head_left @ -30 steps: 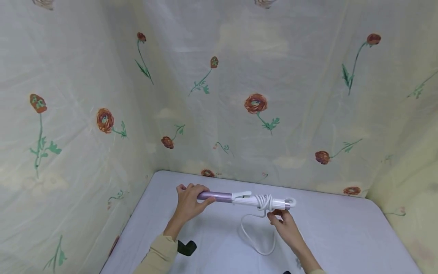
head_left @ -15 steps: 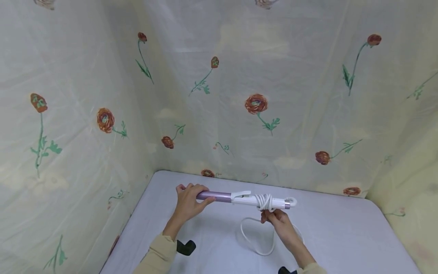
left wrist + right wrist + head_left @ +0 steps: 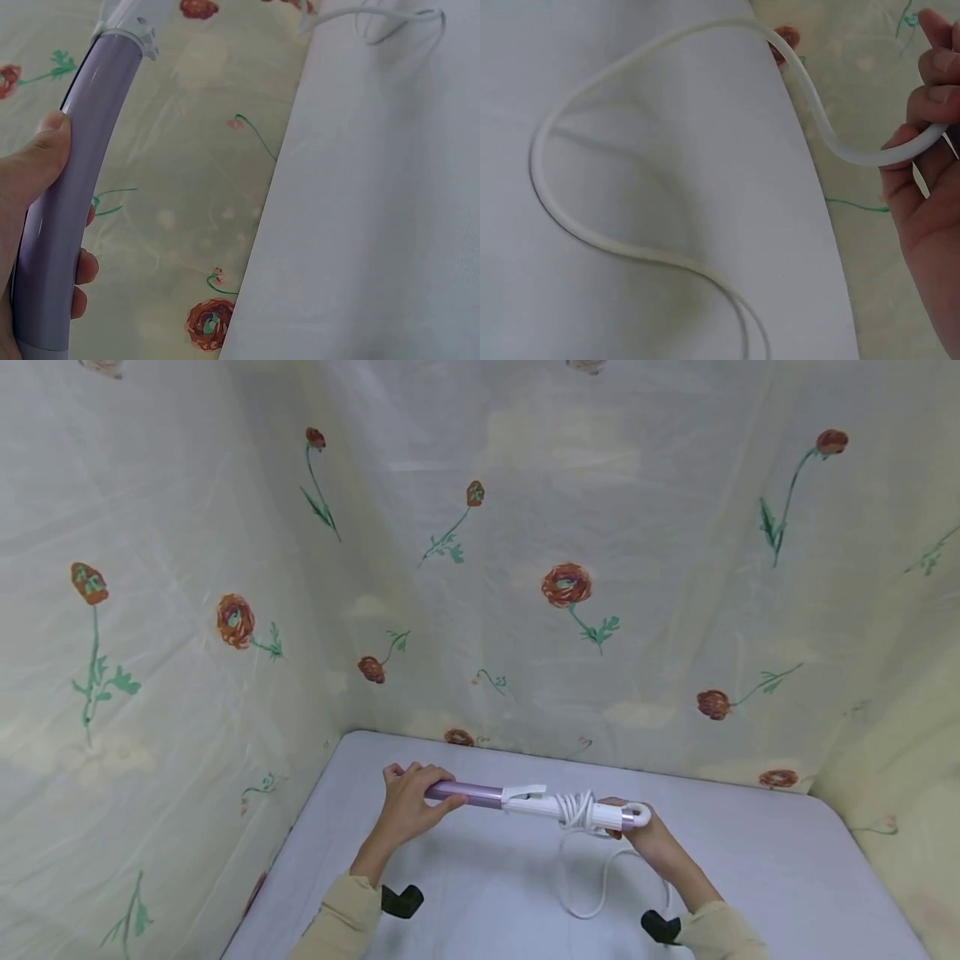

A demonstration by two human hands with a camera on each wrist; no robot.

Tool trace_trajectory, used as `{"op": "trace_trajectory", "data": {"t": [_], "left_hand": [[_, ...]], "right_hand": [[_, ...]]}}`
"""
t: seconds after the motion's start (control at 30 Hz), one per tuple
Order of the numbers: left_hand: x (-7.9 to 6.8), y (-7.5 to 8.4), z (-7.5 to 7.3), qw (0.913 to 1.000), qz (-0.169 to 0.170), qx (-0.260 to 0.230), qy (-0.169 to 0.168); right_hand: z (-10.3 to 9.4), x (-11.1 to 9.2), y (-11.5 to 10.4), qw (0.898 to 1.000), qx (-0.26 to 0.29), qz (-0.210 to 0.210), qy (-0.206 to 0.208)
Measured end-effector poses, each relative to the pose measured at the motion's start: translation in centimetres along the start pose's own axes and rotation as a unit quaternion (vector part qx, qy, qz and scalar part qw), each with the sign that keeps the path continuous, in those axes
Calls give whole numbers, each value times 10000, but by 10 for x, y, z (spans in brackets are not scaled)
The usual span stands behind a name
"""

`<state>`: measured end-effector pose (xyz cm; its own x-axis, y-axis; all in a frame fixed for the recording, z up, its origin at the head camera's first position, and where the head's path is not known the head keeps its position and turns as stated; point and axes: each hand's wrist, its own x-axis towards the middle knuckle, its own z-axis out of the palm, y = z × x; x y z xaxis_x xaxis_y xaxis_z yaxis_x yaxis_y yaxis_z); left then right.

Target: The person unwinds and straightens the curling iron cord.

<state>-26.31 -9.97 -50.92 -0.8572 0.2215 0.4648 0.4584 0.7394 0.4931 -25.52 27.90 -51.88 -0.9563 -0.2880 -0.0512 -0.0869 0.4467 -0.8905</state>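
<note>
A curling iron with a purple barrel and white handle is held level above the table. My left hand grips its barrel end, thumb along the near side and fingers round the far side in the left wrist view. White cord is wound in several turns about the handle. My right hand is partly hidden behind the handle's end. In the right wrist view its curled fingers hold the cord, whose slack runs down in a loop over the white surface.
A white table with rounded corners lies under the hands. Flower-printed cloth hangs behind it and at both sides. Black pieces show at both wrists.
My right hand has gone from under the handle, first leftward, then up and right behind it, carrying the cord. The hanging loop has shifted shape. My left hand keeps its grip on the barrel.
</note>
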Motion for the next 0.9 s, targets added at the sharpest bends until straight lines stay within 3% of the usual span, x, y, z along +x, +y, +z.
{"op": "trace_trajectory", "data": {"t": [0.23, 0.4, 0.63, 0.9], "left_hand": [[-4, -3, 3, 9999, 167, -41, -20], [-8, -4, 7, 9993, 354, 125, 37], [-9, -4, 11, 9998, 79, 151, -144], [0, 1, 8, 9995, 22, 306, 60]], "right_hand": [[-34, 6, 1, 9968, -205, -46, -771], [-50, 8, -7, 9941, -482, -60, -970], [-57, 4, -39, 9921, -995, -104, -751], [-47, -1, -73, 9906, -1327, -328, -77]]}}
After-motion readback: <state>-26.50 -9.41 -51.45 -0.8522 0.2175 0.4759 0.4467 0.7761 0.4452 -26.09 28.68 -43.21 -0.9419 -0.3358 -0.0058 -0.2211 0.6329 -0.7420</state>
